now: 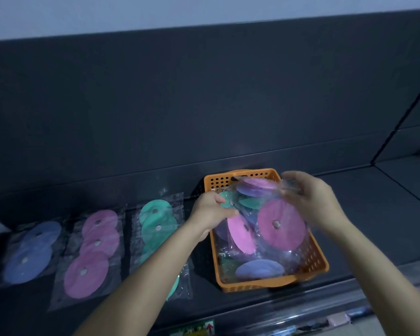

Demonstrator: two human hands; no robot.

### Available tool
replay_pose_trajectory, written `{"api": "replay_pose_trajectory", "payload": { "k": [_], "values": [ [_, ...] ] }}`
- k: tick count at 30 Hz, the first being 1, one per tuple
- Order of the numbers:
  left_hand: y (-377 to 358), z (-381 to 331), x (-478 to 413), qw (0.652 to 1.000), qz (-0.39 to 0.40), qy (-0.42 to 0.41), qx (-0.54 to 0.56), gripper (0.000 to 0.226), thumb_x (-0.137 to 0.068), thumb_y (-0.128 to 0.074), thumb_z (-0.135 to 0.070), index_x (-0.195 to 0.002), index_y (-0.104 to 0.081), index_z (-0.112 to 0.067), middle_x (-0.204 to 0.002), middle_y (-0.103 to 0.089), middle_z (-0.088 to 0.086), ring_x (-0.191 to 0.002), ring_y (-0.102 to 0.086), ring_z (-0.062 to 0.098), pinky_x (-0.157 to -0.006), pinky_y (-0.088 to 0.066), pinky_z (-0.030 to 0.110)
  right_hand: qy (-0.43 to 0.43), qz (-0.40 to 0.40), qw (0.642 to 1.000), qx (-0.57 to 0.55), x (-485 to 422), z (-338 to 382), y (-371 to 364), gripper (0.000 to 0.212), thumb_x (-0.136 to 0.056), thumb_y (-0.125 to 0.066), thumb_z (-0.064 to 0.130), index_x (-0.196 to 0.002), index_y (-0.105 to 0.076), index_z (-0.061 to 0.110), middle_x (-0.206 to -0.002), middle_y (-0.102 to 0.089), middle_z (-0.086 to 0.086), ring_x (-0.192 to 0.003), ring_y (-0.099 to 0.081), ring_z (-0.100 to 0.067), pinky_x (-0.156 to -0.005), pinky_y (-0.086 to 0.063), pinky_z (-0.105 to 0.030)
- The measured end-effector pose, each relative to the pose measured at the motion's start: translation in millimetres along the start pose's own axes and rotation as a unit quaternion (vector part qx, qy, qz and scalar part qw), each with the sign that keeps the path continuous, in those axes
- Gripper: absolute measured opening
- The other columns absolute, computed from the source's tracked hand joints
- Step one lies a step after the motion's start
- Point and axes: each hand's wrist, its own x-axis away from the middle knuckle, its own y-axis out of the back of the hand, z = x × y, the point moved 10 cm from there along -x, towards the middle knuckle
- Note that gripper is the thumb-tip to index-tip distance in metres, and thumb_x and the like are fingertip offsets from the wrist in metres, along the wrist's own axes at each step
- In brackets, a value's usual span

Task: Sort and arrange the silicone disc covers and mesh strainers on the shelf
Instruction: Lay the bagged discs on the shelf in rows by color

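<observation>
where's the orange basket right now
In the head view, the orange basket sits on the shelf right of centre, just right of the row of green discs.

basket: orange plastic, perforated walls
disc covers: matt, soft-looking
bags: clear, glossy, crinkled film
shelf: dark, matt

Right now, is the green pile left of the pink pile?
No, the green pile lies right of the pink pile, beside the orange basket.
</observation>
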Motion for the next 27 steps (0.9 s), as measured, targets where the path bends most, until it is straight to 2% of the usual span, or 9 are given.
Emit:
{"api": "replay_pose_trajectory", "payload": {
  "k": [2,4,7,10,13,16,21,25,27],
  "values": [
    [2.2,6.6,-0.2,1.0,0.014,0.018,0.005,0.034,-0.072,-0.077,-0.008,-0.101,-0.06,-0.012,-0.11,-0.06,0.008,-0.102,-0.059,0.023,-0.082,-0.049,0.03,0.014,0.017,0.998,0.052,-1.7,-2.7,-9.4,0.031,-0.088,-0.063,0.02,-0.118,-0.063,0.023,-0.096,-0.07,0.0,-0.094,-0.065,-0.022,-0.071,-0.043,-0.027],
    [1.6,12.1,2.6,0.998,0.041,0.038,-0.003,0.032,-0.073,-0.073,-0.005,-0.102,-0.06,-0.013,-0.11,-0.06,0.009,-0.094,-0.06,0.023,-0.073,-0.049,0.027,0.03,0.051,0.992,0.114,-0.5,-5.1,-23.9,0.033,-0.09,-0.054,0.016,-0.121,-0.063,0.024,-0.1,-0.071,-0.007,-0.094,-0.064,-0.03,-0.069,-0.045,-0.031],
    [1.8,17.8,4.9,0.996,0.062,0.056,-0.014,0.04,-0.075,-0.068,-0.004,-0.113,-0.056,-0.011,-0.105,-0.058,0.007,-0.077,-0.055,0.014,-0.061,-0.047,0.024,0.053,0.081,0.977,0.191,4.3,-6.7,-40.3,0.029,-0.092,-0.046,0.015,-0.115,-0.061,0.023,-0.083,-0.068,-0.013,-0.075,-0.061,-0.034,-0.062,-0.045,-0.039],
    [1.9,20.9,5.3,0.994,0.08,0.067,0.005,0.041,-0.077,-0.063,-0.001,-0.115,-0.052,-0.009,-0.101,-0.058,0.008,-0.078,-0.057,0.015,-0.068,-0.05,0.027,0.05,0.055,0.967,0.243,3.5,-9.4,-37.5,0.026,-0.091,-0.047,0.012,-0.113,-0.061,0.017,-0.08,-0.067,-0.013,-0.075,-0.061,-0.036,-0.056,-0.042,-0.038],
    [6.2,23.0,6.5,0.993,0.093,0.072,0.035,0.018,-0.08,-0.058,0.0,-0.095,-0.059,-0.01,-0.099,-0.061,0.009,-0.088,-0.061,0.019,-0.074,-0.054,0.032,0.038,0.032,0.969,0.244,2.7,-10.2,-31.3,0.019,-0.088,-0.052,0.007,-0.103,-0.063,0.012,-0.085,-0.068,-0.012,-0.078,-0.061,-0.036,-0.057,-0.043,-0.036],
    [16.3,24.9,7.0,0.991,0.088,0.067,0.07,0.011,-0.084,-0.056,0.003,-0.084,-0.054,-0.008,-0.094,-0.063,0.011,-0.081,-0.065,0.019,-0.063,-0.055,0.028,0.005,-0.038,0.989,0.143,4.9,-9.8,-13.1,0.009,-0.09,-0.053,0.01,-0.087,-0.061,0.008,-0.076,-0.066,-0.013,-0.069,-0.059,-0.035,-0.057,-0.044,-0.037],
    [50.6,22.3,1.6,0.982,-0.003,0.036,0.184,0.016,-0.087,-0.056,0.005,-0.083,-0.046,-0.007,-0.093,-0.064,0.016,-0.083,-0.066,0.025,-0.063,-0.057,0.031,-0.078,-0.131,0.982,-0.109,4.9,-22.5,8.1,0.024,-0.093,-0.045,0.013,-0.072,-0.058,0.011,-0.065,-0.06,-0.003,-0.056,-0.053,-0.018,-0.051,-0.042,-0.026],
    [61.9,27.4,3.0,0.962,-0.022,0.042,0.268,0.022,-0.081,-0.06,0.012,-0.085,-0.046,-0.004,-0.09,-0.062,0.02,-0.078,-0.065,0.023,-0.063,-0.06,0.033,-0.189,-0.12,0.897,-0.381,8.8,-39.4,-11.0,0.031,-0.09,-0.043,0.0,-0.061,-0.048,0.008,-0.046,-0.046,0.001,-0.037,-0.04,-0.011,-0.036,-0.036,-0.018],
    [56.0,38.2,7.6,0.965,0.004,0.077,0.251,0.032,-0.076,-0.061,0.017,-0.098,-0.05,-0.003,-0.092,-0.062,0.018,-0.074,-0.064,0.022,-0.06,-0.059,0.031,-0.221,-0.066,0.839,-0.493,9.3,-36.5,-32.4,0.031,-0.094,-0.038,-0.003,-0.065,-0.046,0.005,-0.052,-0.044,-0.004,-0.041,-0.041,-0.013,-0.037,-0.042,-0.022]
  ]
}}
